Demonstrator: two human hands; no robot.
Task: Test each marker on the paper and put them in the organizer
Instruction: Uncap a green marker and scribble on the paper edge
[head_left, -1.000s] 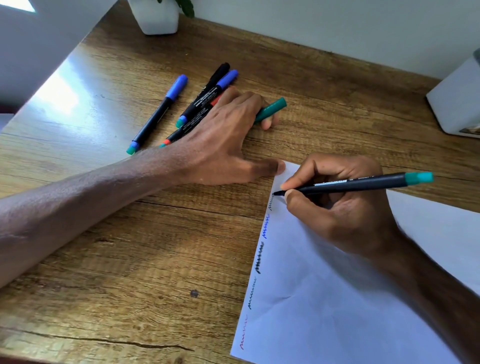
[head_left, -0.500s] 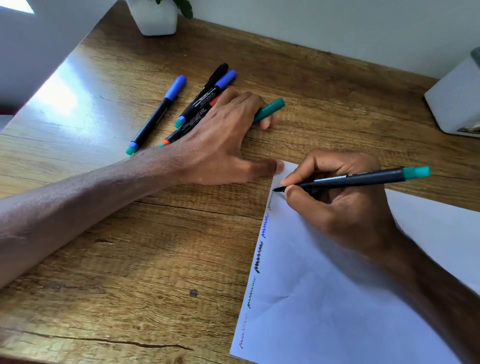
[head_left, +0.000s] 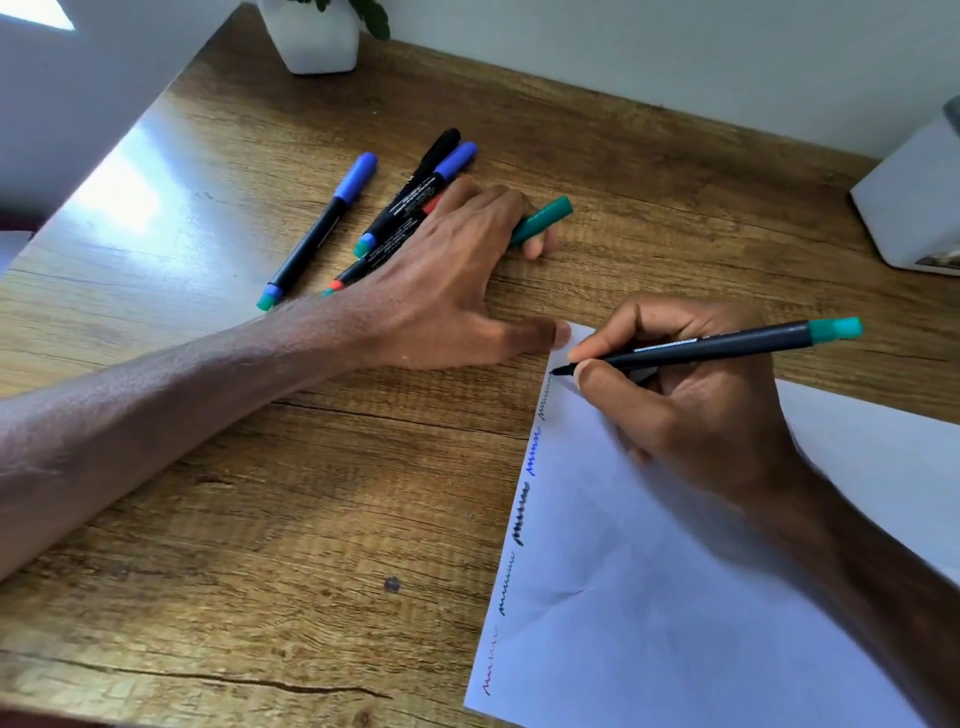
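Creeping slightly up the left edge of the white paper sheet (head_left: 675, 597), the uncapped dark-barrelled, teal-ended marker (head_left: 727, 345) pinched in the right hand (head_left: 691, 415) points tip-left, barrel trailing right, while the left hand (head_left: 441, 291) curls round a green cap (head_left: 545, 218), thumb at the paper's corner.

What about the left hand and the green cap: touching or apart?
Touching. The head view shows the green cap wedged between fingers of the left hand, with one fingertip showing below it and no gap.

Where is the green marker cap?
The green cap sticks out of the left hand, just right of the capped markers, up-centre in the head view.
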